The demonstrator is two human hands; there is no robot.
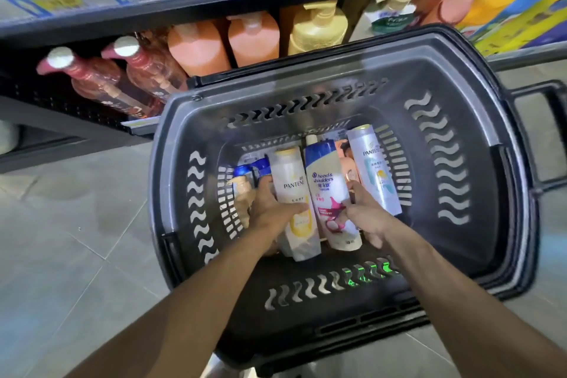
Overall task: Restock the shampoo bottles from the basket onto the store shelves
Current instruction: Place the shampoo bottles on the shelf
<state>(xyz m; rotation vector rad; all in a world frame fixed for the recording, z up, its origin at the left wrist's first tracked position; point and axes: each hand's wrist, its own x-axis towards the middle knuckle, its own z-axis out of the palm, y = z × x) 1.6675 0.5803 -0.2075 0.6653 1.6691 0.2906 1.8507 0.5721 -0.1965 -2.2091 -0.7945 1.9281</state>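
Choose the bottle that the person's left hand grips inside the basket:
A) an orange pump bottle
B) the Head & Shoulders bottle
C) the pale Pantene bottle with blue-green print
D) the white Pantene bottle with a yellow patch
D: the left hand lays its thumb across the white Pantene bottle and curls round it, while the right hand holds the Head & Shoulders bottle.

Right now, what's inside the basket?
Bottles lying in the basket: white Pantene gripped by the left hand, Head & Shoulders by the right hand, silver Pantene, a peach bottle. Anything beneath them is hidden.
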